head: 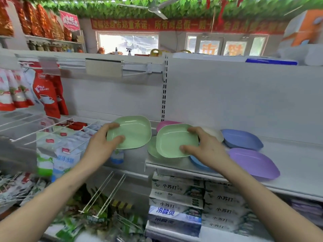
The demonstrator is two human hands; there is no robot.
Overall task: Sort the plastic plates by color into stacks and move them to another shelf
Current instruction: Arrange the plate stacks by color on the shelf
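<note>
Head view: left hand (102,145) and right hand (203,145) each pinch one green plate (134,131).

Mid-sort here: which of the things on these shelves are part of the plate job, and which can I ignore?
Belongs:
left hand, holding the left green plate; right hand, holding the right green plate; third green plate beneath; pink plate; white plate; blue plate; light blue plate; purple plate.

Just lying about:
red hanging packets; toothpaste boxes; white-and-blue bags.
</note>
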